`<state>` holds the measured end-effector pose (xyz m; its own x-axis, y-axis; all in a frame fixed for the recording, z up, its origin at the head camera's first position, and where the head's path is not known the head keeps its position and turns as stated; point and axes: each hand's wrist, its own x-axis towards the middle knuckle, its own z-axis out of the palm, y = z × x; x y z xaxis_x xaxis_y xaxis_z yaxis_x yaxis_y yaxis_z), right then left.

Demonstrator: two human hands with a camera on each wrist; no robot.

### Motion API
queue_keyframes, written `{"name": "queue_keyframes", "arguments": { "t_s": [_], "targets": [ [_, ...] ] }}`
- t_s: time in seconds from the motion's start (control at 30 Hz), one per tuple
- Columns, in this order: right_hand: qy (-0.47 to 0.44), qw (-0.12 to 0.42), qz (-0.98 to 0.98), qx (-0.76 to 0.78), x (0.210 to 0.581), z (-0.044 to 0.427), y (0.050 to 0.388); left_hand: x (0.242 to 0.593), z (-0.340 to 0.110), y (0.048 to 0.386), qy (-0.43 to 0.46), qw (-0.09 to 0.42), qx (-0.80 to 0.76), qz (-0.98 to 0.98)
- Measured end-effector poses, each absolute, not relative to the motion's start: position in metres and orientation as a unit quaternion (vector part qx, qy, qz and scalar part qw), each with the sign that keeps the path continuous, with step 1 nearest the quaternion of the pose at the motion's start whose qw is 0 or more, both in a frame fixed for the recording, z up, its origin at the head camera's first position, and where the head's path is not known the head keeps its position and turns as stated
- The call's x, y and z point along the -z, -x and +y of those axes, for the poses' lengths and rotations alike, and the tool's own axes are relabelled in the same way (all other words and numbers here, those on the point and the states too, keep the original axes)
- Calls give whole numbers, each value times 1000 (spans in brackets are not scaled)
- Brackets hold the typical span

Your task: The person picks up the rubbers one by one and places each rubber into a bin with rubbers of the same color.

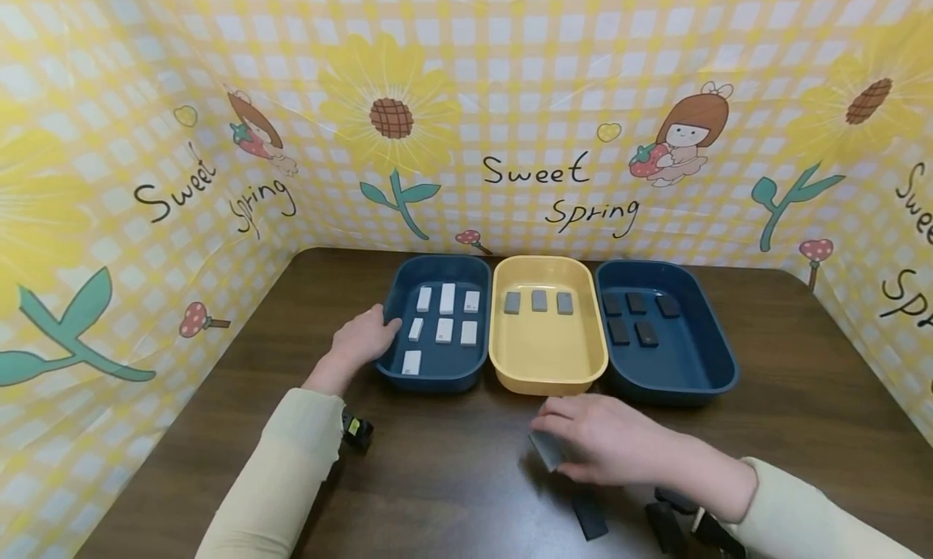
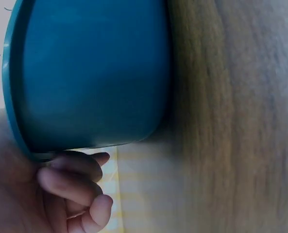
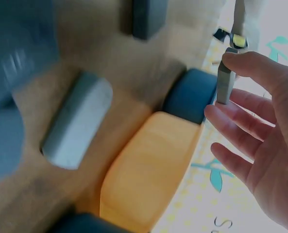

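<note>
My left hand (image 1: 362, 338) grips the left rim of a dark blue tray (image 1: 448, 374), its thumb over the edge and its fingers (image 2: 71, 184) bent outside the wall. Several white rectangular blocks (image 1: 444, 330) lie in that tray. Above the table, in front of a yellow tray (image 1: 547, 352), my right hand (image 1: 612, 439) pinches a grey rectangular block (image 1: 547, 451) between thumb and fingertips. The right wrist view shows this grey block (image 3: 225, 80) held on end. Three similar grey blocks (image 1: 539, 300) lie in a row inside the yellow tray.
A second dark blue tray (image 1: 685, 360) on the right holds several black blocks (image 1: 645, 334). More black blocks (image 1: 589, 517) lie on the brown table (image 1: 430, 478) near and partly under my right forearm. A patterned yellow cloth (image 1: 503, 121) hangs behind and beside the table.
</note>
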<state>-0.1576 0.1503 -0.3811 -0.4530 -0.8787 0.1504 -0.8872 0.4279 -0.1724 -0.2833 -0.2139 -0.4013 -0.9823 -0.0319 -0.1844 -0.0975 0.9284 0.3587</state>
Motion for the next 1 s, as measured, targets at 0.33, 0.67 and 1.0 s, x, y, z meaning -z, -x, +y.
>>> {"name": "queue_keyframes", "arguments": {
  "t_s": [0.33, 0.67, 1.0],
  "targets": [
    [-454, 82, -875, -145, 366, 157, 185, 392, -216, 277, 30, -22, -156, 987],
    [-349, 102, -921, -137, 361, 150, 205, 390, -192, 266, -72, -113, -134, 982],
    [-241, 82, -953, -163, 370, 118, 239, 400, -136, 247, -198, -71, -137, 968]
  ]
}}
